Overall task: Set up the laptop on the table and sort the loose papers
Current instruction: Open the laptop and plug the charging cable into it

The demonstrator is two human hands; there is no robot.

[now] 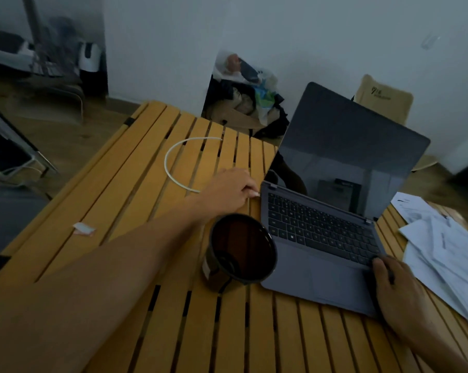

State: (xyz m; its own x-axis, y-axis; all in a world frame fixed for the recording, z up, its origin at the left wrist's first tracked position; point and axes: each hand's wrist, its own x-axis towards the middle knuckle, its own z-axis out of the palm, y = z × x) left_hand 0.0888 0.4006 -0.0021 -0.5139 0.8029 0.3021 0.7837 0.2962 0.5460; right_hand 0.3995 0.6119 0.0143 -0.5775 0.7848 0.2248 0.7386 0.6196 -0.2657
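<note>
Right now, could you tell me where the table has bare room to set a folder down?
Bare slats lie left of the white charging cable, around the small white wrapper, and along the yellow slatted wooden table's near edge below the dark round mug. It is crowded between mug and open grey laptop, and right, under loose white papers.

Dark mug (243, 247) on the slatted wooden counter (136, 189); small white wrapper (84, 228) near left edge; tan chair (385, 99) behind; cluttered bags (247, 95) against wall.

dim room, pale wall (281, 28), wooden floor (66, 135), beige chair (383, 100)
</note>
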